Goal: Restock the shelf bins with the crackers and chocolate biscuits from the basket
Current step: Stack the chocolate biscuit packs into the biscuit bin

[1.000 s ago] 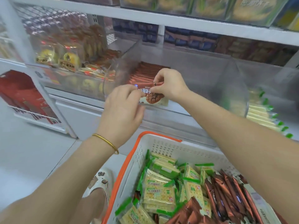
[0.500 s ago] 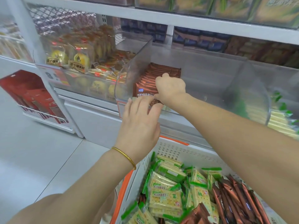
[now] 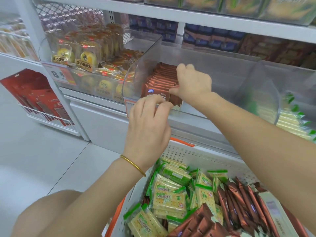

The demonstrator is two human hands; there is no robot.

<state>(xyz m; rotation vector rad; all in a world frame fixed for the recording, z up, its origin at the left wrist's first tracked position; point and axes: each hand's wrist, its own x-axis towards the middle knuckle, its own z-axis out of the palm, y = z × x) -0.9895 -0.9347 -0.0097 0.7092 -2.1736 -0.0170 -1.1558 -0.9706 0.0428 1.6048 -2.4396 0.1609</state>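
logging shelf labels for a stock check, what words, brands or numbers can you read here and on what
"流心蛋黄酥": on the yellow pastry packs.
"8": large digit on the price tag under them; the rest is blurred.
Blue logo on the front chocolate biscuit pack: too blurred to read.
Print on the green cracker packs: upside down, too blurred.
Print on the red boxes: too small.

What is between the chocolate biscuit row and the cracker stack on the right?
Head view: bare clear bin floor, then a clear divider; the right hand grips the chocolate biscuit row, and the cracker stack lies past the divider.
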